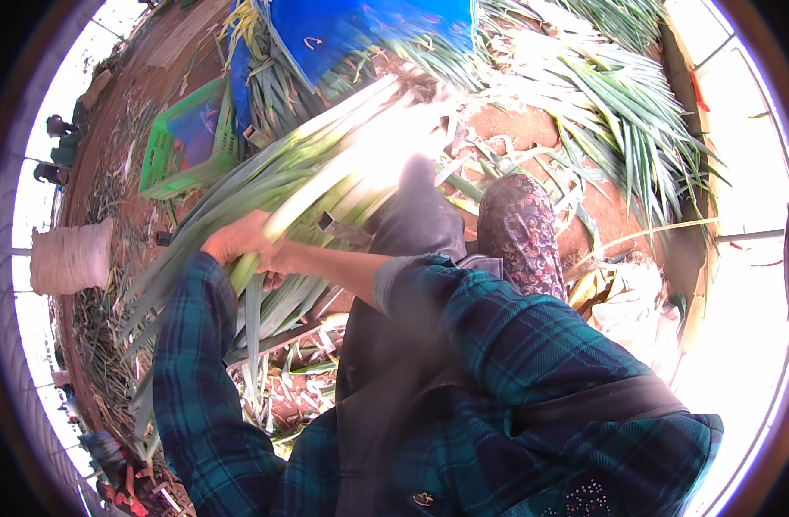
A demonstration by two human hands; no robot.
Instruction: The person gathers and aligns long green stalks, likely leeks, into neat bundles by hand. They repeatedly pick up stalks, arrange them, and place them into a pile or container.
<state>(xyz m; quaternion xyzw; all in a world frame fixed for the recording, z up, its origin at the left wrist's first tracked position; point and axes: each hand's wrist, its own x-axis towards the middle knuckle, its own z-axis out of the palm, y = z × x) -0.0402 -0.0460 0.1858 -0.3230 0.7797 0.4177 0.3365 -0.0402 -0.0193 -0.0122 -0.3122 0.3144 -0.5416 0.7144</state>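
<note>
Long leeks (pixel 342 161) lie in a thick bundle across a metal-framed support, white root ends at the upper right, green leaves at the lower left. At the leafy part, my left hand (pixel 236 238) is closed around a leek stalk. Right beside it, my right hand (pixel 279 257) grips the same stalk, its fingers partly hidden beneath. The two hands are touching or nearly so. A square metal tube end (pixel 333 225) sticks out beside the bundle. Glare washes out the white stems.
A green plastic crate (pixel 158 158) stands at the upper left. Blue sheeting (pixel 375 26) covers more leeks at the top. Leeks (pixel 633 123) are heaped at the right. A pale roll (pixel 72 257) lies far left. My knees are beneath my arms; leaf scraps litter the soil. People appear at the left edge.
</note>
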